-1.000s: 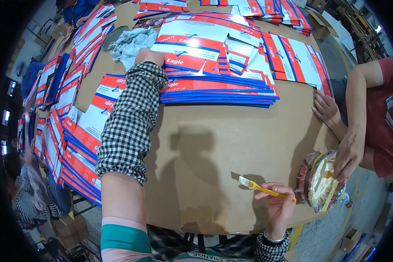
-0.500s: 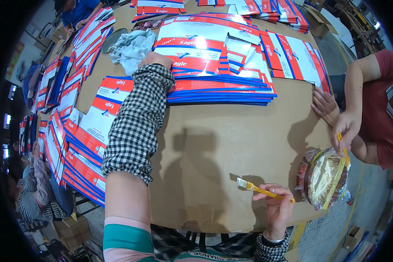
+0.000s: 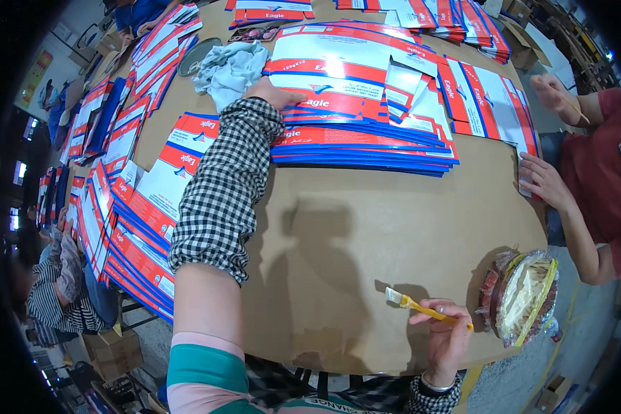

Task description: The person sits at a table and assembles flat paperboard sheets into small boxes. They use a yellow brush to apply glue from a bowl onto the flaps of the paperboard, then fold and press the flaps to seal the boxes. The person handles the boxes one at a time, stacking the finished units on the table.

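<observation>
At the far side of the table, my left hand (image 3: 277, 93) reaches to the left edge of a stack of flat printed cardboard sheets (image 3: 355, 72), red, white and blue. Its fingers close over the edge of an upper sheet; the fingertips are partly hidden. In my right hand (image 3: 447, 338), near the front edge, is a yellow-handled brush (image 3: 410, 303), its pale bristles pointing left above the table. A crumpled light-blue cloth (image 3: 231, 69) lies just left of my left hand. Right of my right hand stands a plastic-wrapped bowl (image 3: 528, 297) with pale paste inside.
More stacked cardboard (image 3: 145, 221) lies along the left side. A co-worker at right has one hand (image 3: 545, 181) on a cardboard sheet (image 3: 486, 96) and a brush in the other. A round green dish (image 3: 199, 56) sits behind the cloth. Others work at far left.
The view has shifted, so the table appears further right. My left hand has moved slightly right onto the stack's edge. The co-worker's brush has left the bowl and is raised behind it.
</observation>
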A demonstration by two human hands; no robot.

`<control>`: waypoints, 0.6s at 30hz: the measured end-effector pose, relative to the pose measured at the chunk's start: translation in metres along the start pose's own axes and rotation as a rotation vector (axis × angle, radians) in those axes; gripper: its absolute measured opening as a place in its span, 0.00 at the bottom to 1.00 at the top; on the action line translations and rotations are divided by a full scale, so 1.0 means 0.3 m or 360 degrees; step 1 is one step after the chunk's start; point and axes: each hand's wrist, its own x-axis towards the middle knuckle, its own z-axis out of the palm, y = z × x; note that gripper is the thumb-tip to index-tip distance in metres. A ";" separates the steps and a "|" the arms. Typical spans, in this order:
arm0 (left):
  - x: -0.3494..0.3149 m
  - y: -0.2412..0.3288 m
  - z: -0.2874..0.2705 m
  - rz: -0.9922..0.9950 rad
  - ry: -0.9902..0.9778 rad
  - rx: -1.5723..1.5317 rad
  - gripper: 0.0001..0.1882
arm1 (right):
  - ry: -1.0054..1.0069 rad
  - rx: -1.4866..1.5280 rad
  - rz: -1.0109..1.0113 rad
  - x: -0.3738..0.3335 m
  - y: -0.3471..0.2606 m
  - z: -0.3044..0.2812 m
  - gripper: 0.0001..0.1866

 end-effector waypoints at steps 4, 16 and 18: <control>-0.119 0.166 -0.074 -0.0076 -0.0099 0.0289 0.45 | -0.0005 0.0039 -0.0026 0.002 0.010 0.014 0.23; -0.180 0.263 -0.060 -0.0262 0.0024 0.0528 0.40 | 0.0008 0.0017 -0.0023 -0.013 -0.016 -0.011 0.23; -0.124 0.225 -0.031 -0.0365 0.0046 0.0204 0.39 | 0.0028 0.0021 -0.0026 -0.013 -0.019 -0.013 0.24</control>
